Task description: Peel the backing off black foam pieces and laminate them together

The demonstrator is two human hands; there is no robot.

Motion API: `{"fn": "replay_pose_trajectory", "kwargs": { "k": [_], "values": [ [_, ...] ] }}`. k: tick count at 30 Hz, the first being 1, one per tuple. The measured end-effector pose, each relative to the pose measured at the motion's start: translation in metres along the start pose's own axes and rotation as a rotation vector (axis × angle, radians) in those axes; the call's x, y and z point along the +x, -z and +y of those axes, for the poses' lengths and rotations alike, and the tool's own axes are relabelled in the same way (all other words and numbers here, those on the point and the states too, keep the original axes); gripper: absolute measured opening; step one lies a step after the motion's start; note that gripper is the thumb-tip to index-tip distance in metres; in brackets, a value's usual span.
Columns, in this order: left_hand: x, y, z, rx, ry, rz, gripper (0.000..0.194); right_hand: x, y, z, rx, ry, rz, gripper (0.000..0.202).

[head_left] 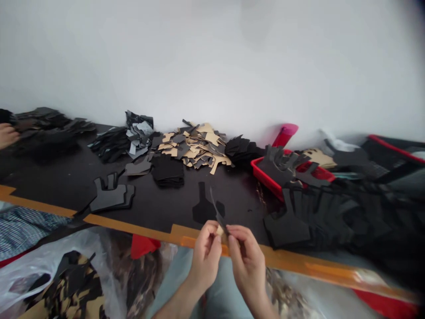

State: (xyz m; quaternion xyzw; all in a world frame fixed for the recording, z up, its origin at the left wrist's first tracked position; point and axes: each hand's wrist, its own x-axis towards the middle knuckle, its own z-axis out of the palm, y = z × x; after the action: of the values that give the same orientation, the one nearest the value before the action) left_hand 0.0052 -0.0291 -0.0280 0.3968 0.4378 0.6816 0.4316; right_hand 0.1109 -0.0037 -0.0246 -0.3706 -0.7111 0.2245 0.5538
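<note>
Over the table's front edge, my left hand [207,254] and my right hand [245,254] are close together, fingers pinched on one thin dark piece [218,208] seen nearly edge-on. A small tan patch [219,230] shows between the fingertips. Just beyond them a black cut-out piece [206,207] lies flat on the dark table [149,215]. A heap of tan and grey cut pieces [202,144] sits farther back, with a stack of black pieces [168,170] to its left. Grey pieces [111,195] lie at the left front.
A red tray [270,179] holds grey pieces at the right, beside a long row of dark pieces [332,217]. Below the table's orange-taped edge stands a plastic bag [109,266] of scraps. Another person's hand [7,135] is at the far left.
</note>
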Motion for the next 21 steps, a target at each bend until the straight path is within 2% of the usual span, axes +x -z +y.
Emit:
{"fn": "replay_pose_trajectory", "kwargs": {
  "k": [3,5,10,13,17,21],
  "values": [
    [0.001,-0.004,-0.003,-0.222,0.114,0.094,0.020,0.002,0.002,-0.001,-0.060,-0.076,0.105,0.007],
    [0.001,-0.007,-0.001,-0.287,0.145,0.117,0.023,0.003,0.001,-0.003,-0.087,-0.081,0.130,0.006],
    [0.000,-0.014,0.007,0.017,0.146,0.037,0.023,0.002,0.003,-0.009,-0.128,0.038,0.090,0.006],
    [0.003,-0.012,0.005,0.185,0.117,0.080,0.019,0.009,0.019,-0.003,-0.141,-0.122,0.075,0.010],
    [0.017,0.010,0.002,0.421,-0.102,0.166,0.010,0.030,0.054,0.020,-0.113,-0.433,0.158,0.031],
    [0.038,0.054,0.003,0.580,-0.202,0.341,0.012,0.052,0.089,0.038,-0.130,-0.475,0.287,0.036]
  ]
}}
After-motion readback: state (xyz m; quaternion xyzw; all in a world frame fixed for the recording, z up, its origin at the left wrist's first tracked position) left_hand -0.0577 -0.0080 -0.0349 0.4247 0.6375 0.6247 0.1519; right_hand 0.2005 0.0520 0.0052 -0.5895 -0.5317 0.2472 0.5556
